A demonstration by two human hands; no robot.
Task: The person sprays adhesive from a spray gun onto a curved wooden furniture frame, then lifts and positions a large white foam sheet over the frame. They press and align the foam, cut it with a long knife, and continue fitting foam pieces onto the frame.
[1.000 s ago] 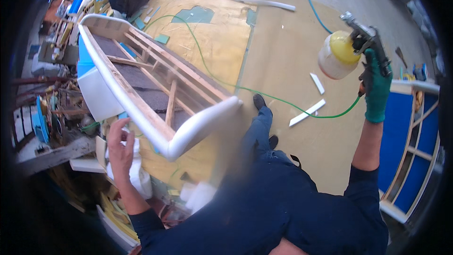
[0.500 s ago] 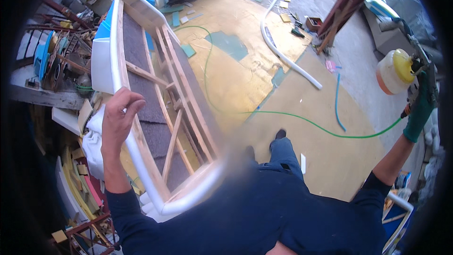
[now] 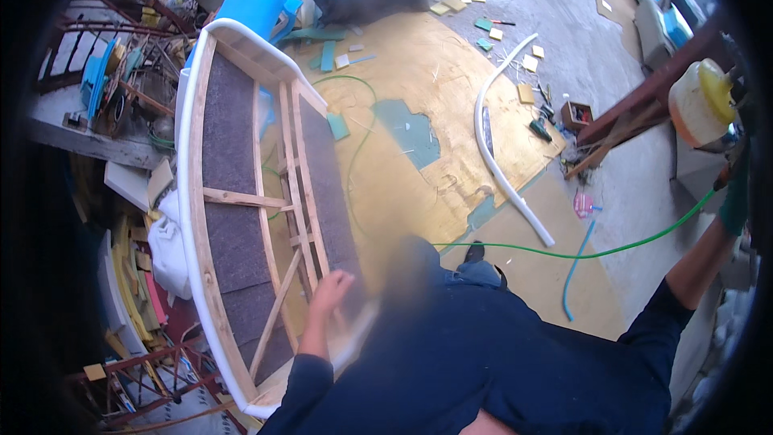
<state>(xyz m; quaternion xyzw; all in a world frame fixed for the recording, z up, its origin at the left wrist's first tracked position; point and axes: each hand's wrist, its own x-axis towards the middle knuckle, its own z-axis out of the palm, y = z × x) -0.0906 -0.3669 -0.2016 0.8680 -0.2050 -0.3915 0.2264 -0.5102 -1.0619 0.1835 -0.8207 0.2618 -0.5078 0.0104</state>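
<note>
Fingers of the bare left hand (image 3: 329,291) hung blurred over a long, white-edged wooden frame (image 3: 241,197), left of centre in the head view; released or clenched, I couldn't tell. Near the right rim, the green-gloved right hand (image 3: 734,204) grasped a yellow-topped spray gun (image 3: 702,109).

A workshop: padded wooden frame (image 3: 250,198), green hose (image 3: 596,255), offcuts (image 3: 526,94), seemingly a spray gun (image 3: 702,105)
</note>
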